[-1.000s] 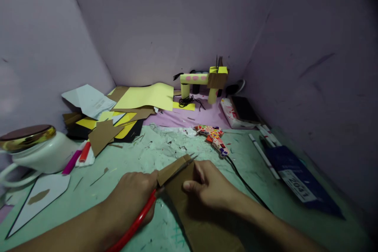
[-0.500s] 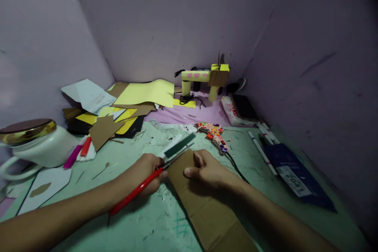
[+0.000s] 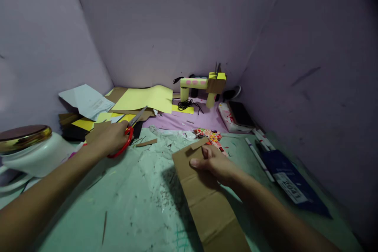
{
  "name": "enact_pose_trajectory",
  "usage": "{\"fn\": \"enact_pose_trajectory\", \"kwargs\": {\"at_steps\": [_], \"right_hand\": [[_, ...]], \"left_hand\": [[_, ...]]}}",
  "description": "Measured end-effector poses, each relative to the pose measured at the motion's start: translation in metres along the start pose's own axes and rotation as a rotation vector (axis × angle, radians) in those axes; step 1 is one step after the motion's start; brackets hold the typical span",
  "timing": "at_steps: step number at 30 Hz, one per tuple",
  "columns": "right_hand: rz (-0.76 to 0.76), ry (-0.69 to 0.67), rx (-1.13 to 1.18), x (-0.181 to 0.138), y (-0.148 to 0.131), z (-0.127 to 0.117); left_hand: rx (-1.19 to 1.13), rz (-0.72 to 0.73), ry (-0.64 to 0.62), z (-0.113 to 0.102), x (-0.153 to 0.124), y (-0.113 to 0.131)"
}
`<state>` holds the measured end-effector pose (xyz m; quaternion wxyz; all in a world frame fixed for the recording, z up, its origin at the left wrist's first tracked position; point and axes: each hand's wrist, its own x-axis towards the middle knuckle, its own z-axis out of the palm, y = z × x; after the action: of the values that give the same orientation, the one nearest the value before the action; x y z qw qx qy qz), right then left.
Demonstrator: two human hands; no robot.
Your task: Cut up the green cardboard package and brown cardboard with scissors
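Note:
My left hand [image 3: 113, 137] is over by the paper pile on the left, its fingers closed on a pair of scissors [image 3: 129, 143] with red handles. The blades point away to the upper right. My right hand [image 3: 214, 162] pinches a long brown cardboard strip [image 3: 203, 201] near its far end, thumb on top. Crease lines run across this strip, and a small cardboard flap [image 3: 199, 143] shows at its far edge. Just beyond, a flower-patterned glue gun [image 3: 210, 134] lies partly hidden by the cardboard and my right hand. A thin cardboard sliver [image 3: 147, 143] lies near the scissors.
Yellow paper [image 3: 144, 98] and cardboard scraps are piled at the back left. A yellow paper giraffe figure [image 3: 193, 83] stands at the back. A white lidded mug [image 3: 44, 153] is at left. At right are a phone [image 3: 240, 114], white pens [image 3: 260, 159] and a blue packet [image 3: 295, 185].
My left hand has carried the scissors away from the cardboard, leftward to the scrap pile. A thin sliver now lies on the table there. My right hand still holds the cardboard strip.

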<state>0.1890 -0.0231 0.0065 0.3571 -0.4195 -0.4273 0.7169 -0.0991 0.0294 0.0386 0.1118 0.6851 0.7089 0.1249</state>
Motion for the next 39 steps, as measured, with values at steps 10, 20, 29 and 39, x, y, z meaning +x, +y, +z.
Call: {"fn": "enact_pose_trajectory", "kwargs": {"at_steps": [10, 20, 29, 39], "right_hand": [[-0.096, 0.053, -0.002, 0.035, -0.036, -0.002], [-0.359, 0.162, 0.01, 0.054, -0.071, -0.001], [-0.854, -0.219, -0.855, -0.048, -0.027, 0.027], [-0.76, -0.487, -1.123, -0.051, 0.067, 0.001]], "left_hand": [[-0.125, -0.065, 0.089, -0.004, -0.008, 0.01], [-0.804, 0.011, -0.128, 0.026, -0.043, 0.059], [-0.983, -0.095, -0.143, 0.033, -0.035, 0.04], [-0.808, -0.135, -0.179, 0.058, -0.034, 0.039]]}}
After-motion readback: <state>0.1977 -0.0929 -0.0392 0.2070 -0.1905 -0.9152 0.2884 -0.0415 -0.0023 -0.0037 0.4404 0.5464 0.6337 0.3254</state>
